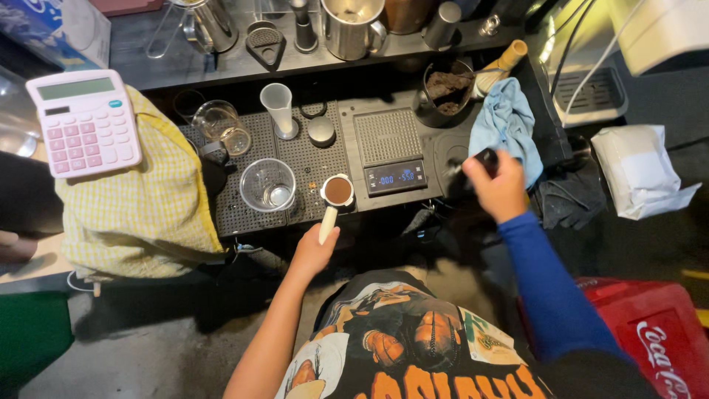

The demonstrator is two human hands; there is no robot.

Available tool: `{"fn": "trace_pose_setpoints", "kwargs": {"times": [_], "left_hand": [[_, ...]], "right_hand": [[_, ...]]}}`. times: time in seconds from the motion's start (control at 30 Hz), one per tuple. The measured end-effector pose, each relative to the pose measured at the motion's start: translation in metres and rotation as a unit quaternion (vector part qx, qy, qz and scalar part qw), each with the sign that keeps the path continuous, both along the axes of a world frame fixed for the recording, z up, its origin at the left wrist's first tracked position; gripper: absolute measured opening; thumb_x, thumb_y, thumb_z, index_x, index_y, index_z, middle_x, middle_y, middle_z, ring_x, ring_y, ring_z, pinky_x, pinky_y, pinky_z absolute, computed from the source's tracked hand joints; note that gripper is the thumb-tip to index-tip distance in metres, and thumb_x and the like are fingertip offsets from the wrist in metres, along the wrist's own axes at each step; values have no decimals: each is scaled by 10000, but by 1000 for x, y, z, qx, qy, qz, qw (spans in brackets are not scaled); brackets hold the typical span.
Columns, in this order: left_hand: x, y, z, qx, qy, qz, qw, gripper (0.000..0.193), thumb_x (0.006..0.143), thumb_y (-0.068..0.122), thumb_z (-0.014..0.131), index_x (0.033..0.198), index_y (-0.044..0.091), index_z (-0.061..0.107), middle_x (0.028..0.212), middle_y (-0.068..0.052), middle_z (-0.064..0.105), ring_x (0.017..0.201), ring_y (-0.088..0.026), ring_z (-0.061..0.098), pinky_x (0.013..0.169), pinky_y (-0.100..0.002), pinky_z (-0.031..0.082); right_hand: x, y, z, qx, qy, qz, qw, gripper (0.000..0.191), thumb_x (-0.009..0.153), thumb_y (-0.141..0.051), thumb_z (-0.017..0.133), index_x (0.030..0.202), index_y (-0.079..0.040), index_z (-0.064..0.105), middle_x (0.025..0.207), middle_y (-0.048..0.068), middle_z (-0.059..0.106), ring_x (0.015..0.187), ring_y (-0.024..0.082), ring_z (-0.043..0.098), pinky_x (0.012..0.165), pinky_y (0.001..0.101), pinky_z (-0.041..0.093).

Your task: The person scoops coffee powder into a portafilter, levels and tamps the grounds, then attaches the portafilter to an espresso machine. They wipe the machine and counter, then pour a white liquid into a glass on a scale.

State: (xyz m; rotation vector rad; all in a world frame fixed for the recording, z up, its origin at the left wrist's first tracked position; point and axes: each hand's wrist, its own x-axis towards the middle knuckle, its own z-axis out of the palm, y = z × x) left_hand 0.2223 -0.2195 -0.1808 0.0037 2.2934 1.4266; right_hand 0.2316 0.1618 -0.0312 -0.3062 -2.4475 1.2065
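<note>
Dark coffee counter seen from above, perforated drip mat (244, 214) on the near edge, digital scale (390, 151) set into it at centre. Left hand (314, 251) grasps the pale handle of a portafilter (337, 192), whose basket, filled with brown ground coffee, rests on the mat just left of the scale. Right hand (501, 188) is clenched around a small black tool (486, 157), blurred, cannot tell what kind; held above the counter right of the scale, beside a blue cloth (504, 125).

Empty clear cup (268, 185) sits left of the portafilter, glass jar (221, 125) and white funnel-shaped beaker (279, 107) farther back. Knock box (447, 89) with spent grounds at far right of the scale. Pink calculator (86, 122) lies on a yellow checked towel (140, 214) at left. White bag (639, 174) at right.

Step in hand looks like prepping the dosed basket: grounds in, loose surface. Next move likely calls for bringing the right-hand tool over the basket while the left keeps the handle steady and level.
</note>
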Motion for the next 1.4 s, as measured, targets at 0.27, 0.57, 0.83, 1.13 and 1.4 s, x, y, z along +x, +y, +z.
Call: {"fn": "trace_pose_setpoints", "kwargs": {"times": [0.27, 0.57, 0.83, 1.13, 1.4], "left_hand": [[0, -2, 3, 5, -6, -1, 1000, 383, 953, 419, 630, 1003, 41, 658, 688, -108, 669, 554, -232, 656, 553, -387, 525], [1, -2, 5, 13, -19, 9, 1000, 378, 955, 412, 633, 1000, 37, 653, 683, -110, 655, 545, -231, 639, 542, -388, 517], [0, -3, -7, 17, -46, 15, 999, 371, 951, 406, 637, 1009, 40, 652, 673, -114, 645, 519, -221, 619, 517, -386, 505], [0, -2, 1, 4, -22, 6, 1000, 387, 955, 419, 633, 1002, 35, 644, 672, -100, 658, 511, -213, 645, 510, -363, 519], [-1, -1, 6, 14, -16, 7, 1000, 378, 954, 416, 631, 1028, 46, 656, 699, -105, 669, 548, -212, 643, 542, -369, 518]], "right_hand": [[-41, 73, -23, 204, 11, -24, 979, 326, 935, -280, 851, 987, -3, 688, 887, 155, 716, 814, 291, 724, 739, 374, 558], [-31, 73, -48, 166, -16, -41, 985, 319, 836, -297, 900, 944, -37, 751, 869, 140, 705, 794, 290, 692, 730, 379, 523], [-30, 65, -54, 94, 16, -46, 994, 298, 885, -292, 874, 1024, -54, 760, 958, 103, 753, 867, 218, 724, 801, 335, 549], [-32, 62, -48, 170, 18, 18, 985, 349, 802, -311, 904, 947, -39, 742, 888, 132, 725, 816, 286, 693, 752, 399, 538], [-45, 54, -46, 47, 60, -116, 990, 287, 888, -279, 861, 984, -40, 735, 878, 105, 738, 782, 212, 695, 743, 352, 537]]}}
